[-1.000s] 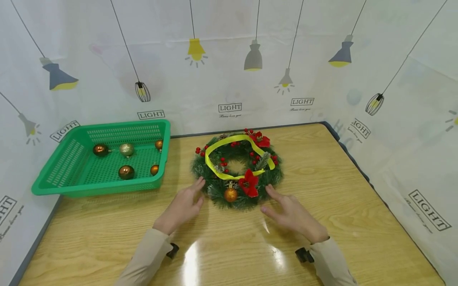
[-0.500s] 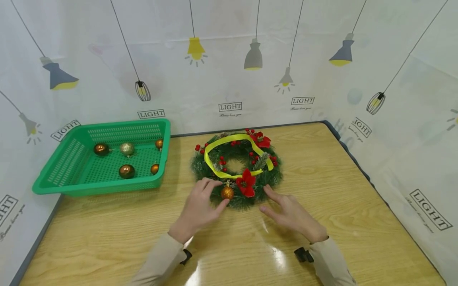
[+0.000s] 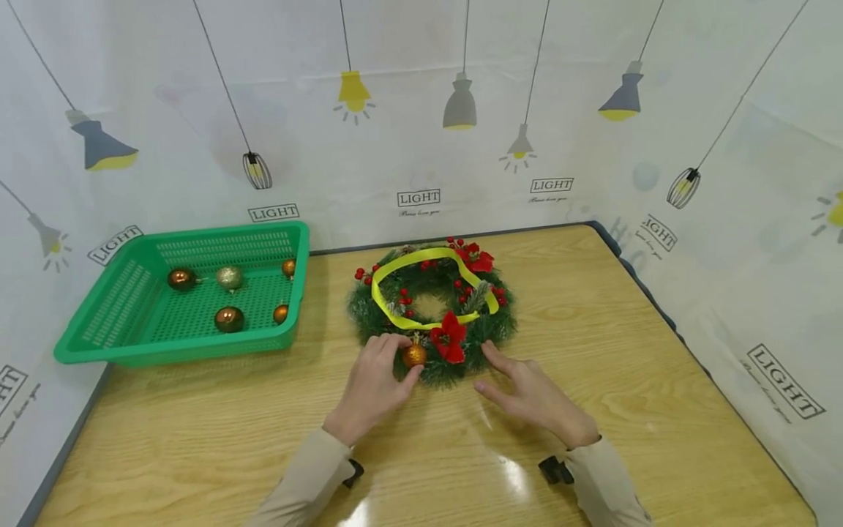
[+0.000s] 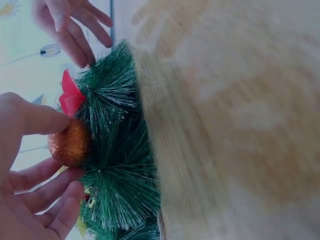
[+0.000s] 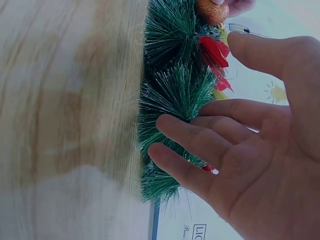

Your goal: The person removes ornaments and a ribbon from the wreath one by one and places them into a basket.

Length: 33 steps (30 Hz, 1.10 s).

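Note:
A green wreath with red berries, red flowers and a yellow ribbon lies on the wooden table. On its near side is an orange glitter bauble. My left hand pinches this bauble between thumb and fingers; in the left wrist view the thumb lies on one side of the bauble and the fingertips on the other. Spread and relaxed, my right hand is at the wreath's near right edge, and its fingertips overlap the green needles in the right wrist view.
To the left stands a green plastic basket with several baubles, among them a brown one and a pale gold one. A printed wall sheet rises behind the wooden table.
My left hand has moved right from the wreath's left edge to the orange bauble and pinched it. The bauble and nearby flower shifted slightly left. My right hand stays almost in place.

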Each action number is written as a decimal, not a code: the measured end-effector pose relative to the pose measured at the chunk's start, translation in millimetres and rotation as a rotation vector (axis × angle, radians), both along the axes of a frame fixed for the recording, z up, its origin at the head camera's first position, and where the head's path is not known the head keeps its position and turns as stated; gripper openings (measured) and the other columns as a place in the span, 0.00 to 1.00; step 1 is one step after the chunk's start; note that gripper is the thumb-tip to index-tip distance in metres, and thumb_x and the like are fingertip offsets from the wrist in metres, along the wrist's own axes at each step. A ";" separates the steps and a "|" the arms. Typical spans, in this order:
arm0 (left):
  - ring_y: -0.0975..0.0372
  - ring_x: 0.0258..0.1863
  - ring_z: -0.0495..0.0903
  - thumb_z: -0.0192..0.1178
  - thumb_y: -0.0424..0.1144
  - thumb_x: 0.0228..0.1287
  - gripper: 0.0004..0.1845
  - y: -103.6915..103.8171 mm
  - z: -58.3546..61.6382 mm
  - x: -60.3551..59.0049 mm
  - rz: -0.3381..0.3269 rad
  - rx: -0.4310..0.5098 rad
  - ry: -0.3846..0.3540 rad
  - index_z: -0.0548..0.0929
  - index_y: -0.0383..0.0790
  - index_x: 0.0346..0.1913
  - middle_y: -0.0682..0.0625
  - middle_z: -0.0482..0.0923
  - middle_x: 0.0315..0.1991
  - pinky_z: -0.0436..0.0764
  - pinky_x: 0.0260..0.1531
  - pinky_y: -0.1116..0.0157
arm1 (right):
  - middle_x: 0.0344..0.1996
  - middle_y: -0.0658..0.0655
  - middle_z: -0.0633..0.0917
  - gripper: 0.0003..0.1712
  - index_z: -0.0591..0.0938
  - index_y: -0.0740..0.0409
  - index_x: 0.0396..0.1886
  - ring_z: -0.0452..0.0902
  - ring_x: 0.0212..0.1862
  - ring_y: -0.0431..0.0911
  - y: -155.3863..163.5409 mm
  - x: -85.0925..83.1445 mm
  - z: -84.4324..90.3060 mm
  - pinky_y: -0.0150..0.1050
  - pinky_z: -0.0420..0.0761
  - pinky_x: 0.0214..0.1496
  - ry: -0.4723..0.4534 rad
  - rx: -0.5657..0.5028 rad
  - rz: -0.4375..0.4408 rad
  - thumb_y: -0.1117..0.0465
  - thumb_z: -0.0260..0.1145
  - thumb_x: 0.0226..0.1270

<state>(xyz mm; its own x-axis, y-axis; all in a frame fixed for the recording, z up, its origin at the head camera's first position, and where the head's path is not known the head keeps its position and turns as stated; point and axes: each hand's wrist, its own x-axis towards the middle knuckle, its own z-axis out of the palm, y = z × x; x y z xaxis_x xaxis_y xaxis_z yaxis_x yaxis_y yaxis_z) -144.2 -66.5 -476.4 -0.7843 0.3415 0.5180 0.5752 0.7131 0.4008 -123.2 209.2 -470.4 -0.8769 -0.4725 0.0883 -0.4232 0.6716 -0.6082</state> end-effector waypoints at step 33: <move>0.53 0.39 0.82 0.68 0.35 0.63 0.15 -10.0 20.0 -9.4 -0.022 0.214 -0.197 0.82 0.33 0.51 0.44 0.82 0.43 0.86 0.40 0.55 | 0.73 0.72 0.64 0.40 0.61 0.73 0.76 0.47 0.13 0.28 2.6 1.2 -2.3 0.54 0.80 0.64 -0.026 -0.014 -0.001 0.50 0.60 0.78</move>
<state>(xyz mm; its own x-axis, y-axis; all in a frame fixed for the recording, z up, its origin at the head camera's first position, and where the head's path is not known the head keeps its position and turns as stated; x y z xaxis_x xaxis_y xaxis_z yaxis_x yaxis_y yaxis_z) -153.6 -76.5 -456.5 -0.8706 0.2588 0.4185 0.4856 0.5885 0.6464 -122.0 211.8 -472.8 -0.8795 -0.4704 0.0719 -0.4061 0.6632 -0.6287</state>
